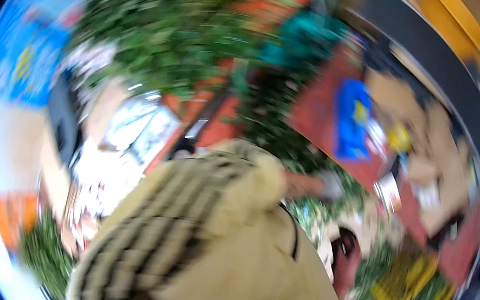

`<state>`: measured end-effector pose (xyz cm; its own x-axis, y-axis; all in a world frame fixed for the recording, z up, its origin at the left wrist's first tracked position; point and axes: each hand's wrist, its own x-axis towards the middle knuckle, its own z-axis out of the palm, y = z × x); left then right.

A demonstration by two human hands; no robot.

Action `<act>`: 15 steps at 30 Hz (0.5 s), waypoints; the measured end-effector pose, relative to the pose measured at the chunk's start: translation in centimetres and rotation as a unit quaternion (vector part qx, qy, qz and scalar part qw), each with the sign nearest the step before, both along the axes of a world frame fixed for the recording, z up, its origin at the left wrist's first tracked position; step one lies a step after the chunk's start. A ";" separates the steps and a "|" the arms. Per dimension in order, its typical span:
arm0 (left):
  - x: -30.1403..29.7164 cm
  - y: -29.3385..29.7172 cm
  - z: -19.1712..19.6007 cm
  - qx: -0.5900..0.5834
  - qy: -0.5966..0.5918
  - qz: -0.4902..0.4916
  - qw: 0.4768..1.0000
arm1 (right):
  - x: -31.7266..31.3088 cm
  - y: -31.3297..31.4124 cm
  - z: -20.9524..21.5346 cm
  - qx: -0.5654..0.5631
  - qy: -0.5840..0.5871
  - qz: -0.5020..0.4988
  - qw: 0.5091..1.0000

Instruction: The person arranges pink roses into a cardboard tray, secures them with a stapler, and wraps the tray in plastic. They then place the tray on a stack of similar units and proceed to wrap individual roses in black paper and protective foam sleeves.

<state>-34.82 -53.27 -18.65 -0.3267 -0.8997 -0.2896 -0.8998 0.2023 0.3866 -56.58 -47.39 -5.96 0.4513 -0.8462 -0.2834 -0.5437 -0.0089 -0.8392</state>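
Motion smears the whole head view. My right forearm comes out from a khaki sleeve, and my right hand [331,186], seemingly in a grey glove, is over loose green leaves [340,204]. Its fingers are too blurred to tell whether they hold anything. My left hand cannot be made out; khaki and dark-striped clothing [181,221] covers the lower middle. Beyond the clothing lies a long dark object [204,117] with a shiny part, its kind unclear. A big heap of leafy green stems [166,23] spreads over an orange-red surface at the far left.
A teal bundle [301,39] lies beyond the leaves. At right, a blue packet [353,120] and torn cardboard [441,160] rest on a red surface. A yellow mesh crate [410,290] is at lower right. Clear plastic [139,123] and an orange item [14,216] are at left.
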 end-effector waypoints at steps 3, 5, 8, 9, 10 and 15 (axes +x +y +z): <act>2.5 1.4 2.3 0.116 0.291 0.215 0.925 | -0.4 -0.9 2.0 0.157 0.012 0.011 0.987; 6.6 5.1 4.9 -0.079 0.344 0.306 0.884 | 1.1 -1.0 2.5 0.128 0.018 0.006 0.992; 16.4 13.9 10.0 -0.157 0.384 0.400 0.817 | 7.9 -1.5 1.9 0.163 -0.076 0.133 0.975; 19.3 17.7 11.9 -0.256 0.394 0.416 0.779 | 11.1 -1.7 1.6 0.192 -0.124 0.179 0.957; 21.9 21.8 13.9 -0.301 0.386 0.410 0.770 | 14.5 -1.1 1.2 0.172 -0.096 0.226 0.954; 34.2 36.2 21.5 -0.348 0.033 0.492 0.798 | 31.3 5.2 0.9 0.061 -0.125 0.435 0.889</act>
<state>-0.63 -17.04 2.83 0.6418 -0.6661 0.3800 -0.7384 -0.4028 0.5408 -25.30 -42.22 -5.02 0.9823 -0.1150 -0.1476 -0.1713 -0.2350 -0.9568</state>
